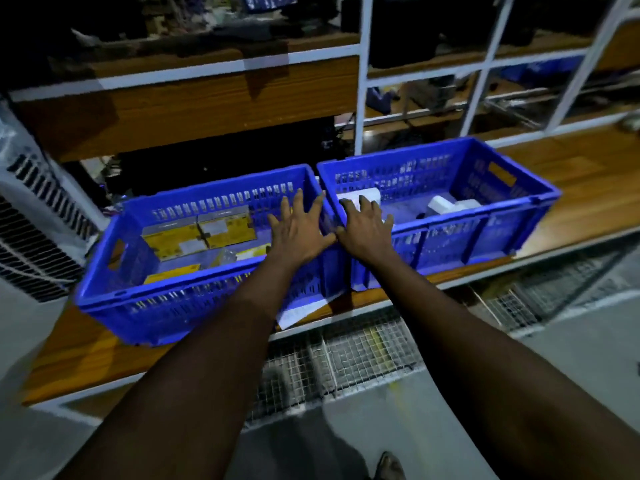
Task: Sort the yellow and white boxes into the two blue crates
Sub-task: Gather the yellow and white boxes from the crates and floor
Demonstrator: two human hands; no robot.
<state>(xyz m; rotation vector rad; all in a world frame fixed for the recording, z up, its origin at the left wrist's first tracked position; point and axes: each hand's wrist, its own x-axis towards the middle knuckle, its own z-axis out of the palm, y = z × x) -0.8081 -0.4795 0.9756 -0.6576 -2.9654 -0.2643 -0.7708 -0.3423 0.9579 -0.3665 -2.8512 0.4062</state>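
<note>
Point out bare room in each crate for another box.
Right crate: bare floor between the white boxes. Left crate: crowded with yellow boxes, only a thin strip of floor between them. The wooden shelf right of the crates is bare.

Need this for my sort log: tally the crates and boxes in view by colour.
Blue crates: 2
Yellow boxes: 4 visible
White boxes: 3 visible
Total: 9, though the picture is blurred
</note>
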